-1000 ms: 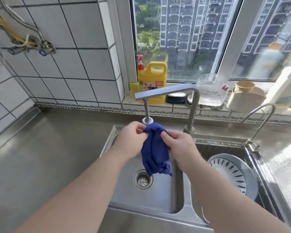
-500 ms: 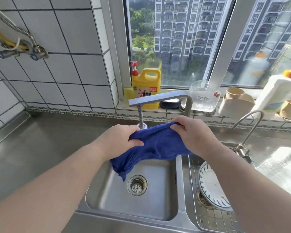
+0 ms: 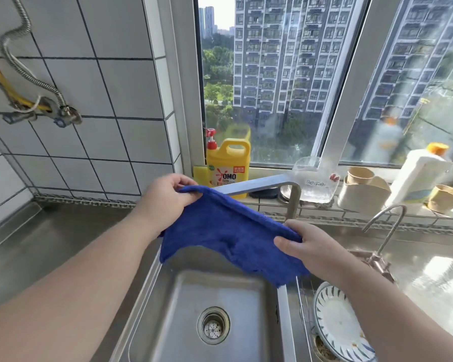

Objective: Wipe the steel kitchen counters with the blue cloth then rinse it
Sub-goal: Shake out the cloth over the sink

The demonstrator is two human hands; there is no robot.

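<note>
The blue cloth (image 3: 228, 231) hangs spread out above the left sink basin (image 3: 215, 296). My left hand (image 3: 168, 199) pinches its upper left corner, and my right hand (image 3: 309, 246) grips its right edge lower down. The cloth covers the spout end of the square steel faucet (image 3: 270, 182), so I cannot see any water. The steel counter (image 3: 45, 246) stretches away to the left of the sink.
A yellow detergent jug (image 3: 228, 165), a clear container (image 3: 314, 181), beige cups (image 3: 361, 189) and a white bottle (image 3: 421, 173) stand on the windowsill. A striped plate (image 3: 338, 327) leans in the right basin. A thin curved tap (image 3: 385, 226) stands right of it. Wall pipes (image 3: 42, 111) hang at left.
The cloth was bunched under the spout a second ago. My hands have pulled apart and lifted it, so it is now stretched wide. The view has tilted up.
</note>
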